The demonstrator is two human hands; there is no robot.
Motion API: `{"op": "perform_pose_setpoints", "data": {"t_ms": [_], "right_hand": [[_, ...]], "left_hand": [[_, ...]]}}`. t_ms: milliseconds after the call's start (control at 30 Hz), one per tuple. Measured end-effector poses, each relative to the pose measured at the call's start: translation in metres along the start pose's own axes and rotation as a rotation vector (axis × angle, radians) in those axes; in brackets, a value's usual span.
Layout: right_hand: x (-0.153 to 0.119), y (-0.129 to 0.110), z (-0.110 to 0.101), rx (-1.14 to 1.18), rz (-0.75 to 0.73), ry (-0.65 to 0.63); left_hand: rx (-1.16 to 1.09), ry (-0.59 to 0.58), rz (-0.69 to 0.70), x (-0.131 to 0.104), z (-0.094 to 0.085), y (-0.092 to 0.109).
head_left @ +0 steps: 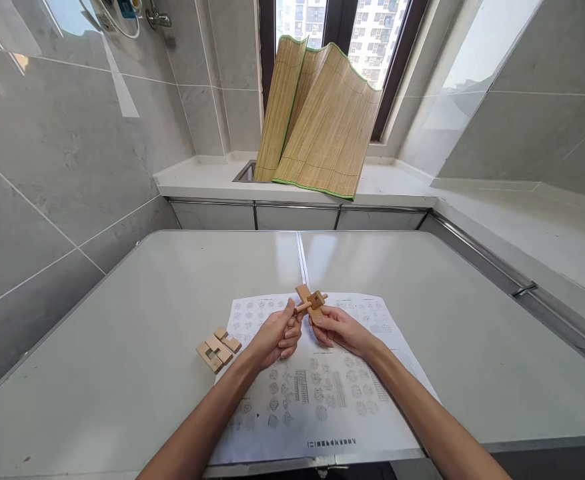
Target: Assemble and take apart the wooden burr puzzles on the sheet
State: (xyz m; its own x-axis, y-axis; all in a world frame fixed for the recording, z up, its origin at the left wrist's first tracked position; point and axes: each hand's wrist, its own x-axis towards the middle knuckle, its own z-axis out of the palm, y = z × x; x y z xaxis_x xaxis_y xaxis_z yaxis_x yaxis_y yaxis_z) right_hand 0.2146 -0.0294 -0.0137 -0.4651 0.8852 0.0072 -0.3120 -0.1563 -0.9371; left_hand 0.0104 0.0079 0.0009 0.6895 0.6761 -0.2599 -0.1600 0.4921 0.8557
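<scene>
My left hand (280, 335) pinches a thin wooden peg (303, 307) that runs into a small cluster of joined wooden puzzle pieces (316, 300). Fingers of my right hand (339, 329) close on the lower right end of that same cluster. Both hands are raised over a printed instruction sheet (322, 427) covered with small diagrams. To the left, several loose notched wooden pieces (215, 351) lie side by side on the table, partly by the paper's edge. My fingers hide some of how the held pieces fit together.
The white table (122, 373) has a seam (301, 257) down its far half. Behind it, a folded bamboo mat (329, 127) leans on a white ledge (202, 180) before the window. Grey tiled walls stand left and right, with a metal rail (482, 257) along the right.
</scene>
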Motion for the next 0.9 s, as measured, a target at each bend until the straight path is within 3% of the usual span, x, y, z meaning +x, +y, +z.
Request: {"op": "perform_pose_setpoints", "data": {"t_ms": [233,300,467,567,633,733,900], "right_hand": [[0.004,-0.001,0.0,0.174,-0.034,0.189],[0.006,-0.001,-0.002,0.224,-0.081,0.265],[0.012,0.003,-0.011,0.312,-0.282,0.514],[0.015,0.01,-0.022,0.337,-0.38,0.644],[0.016,0.014,-0.029,0.352,-0.422,0.7],[0.017,0.018,-0.038,0.38,-0.46,0.751],[0.015,0.016,-0.045,0.426,-0.465,0.784]], "left_hand": [[0.105,0.041,0.061,-0.005,0.006,0.007],[0.278,0.086,0.148,-0.012,0.01,0.011],[0.968,0.302,0.438,-0.044,0.013,0.035],[1.238,0.484,0.536,-0.067,0.0,0.049],[1.366,0.566,0.529,-0.081,-0.014,0.051],[1.504,0.728,0.536,-0.097,-0.037,0.04],[1.657,0.777,0.438,-0.112,-0.058,0.012]]}}
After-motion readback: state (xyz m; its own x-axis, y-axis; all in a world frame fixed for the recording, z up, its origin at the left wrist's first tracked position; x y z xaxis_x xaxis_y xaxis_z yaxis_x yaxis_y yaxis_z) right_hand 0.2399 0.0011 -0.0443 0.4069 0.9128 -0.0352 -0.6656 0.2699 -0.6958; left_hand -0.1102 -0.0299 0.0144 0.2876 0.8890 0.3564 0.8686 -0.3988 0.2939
